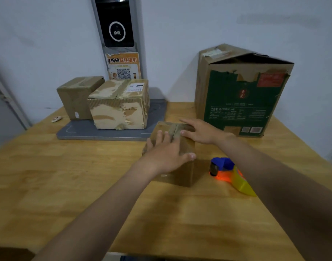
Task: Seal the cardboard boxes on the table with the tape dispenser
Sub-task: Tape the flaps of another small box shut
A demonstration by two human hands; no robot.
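My left hand (167, 153) and right hand (201, 131), grips open, press flat the flaps of the small box (184, 174). The tape dispenser (229, 174) lies just right of that box; I should pick it up next.

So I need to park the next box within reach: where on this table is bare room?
The widest bare patch of table is near left, between the grey platform and the near edge. A narrower strip runs in front of the small box and tape dispenser. Crowded: the right, between small box, dispenser and green box.
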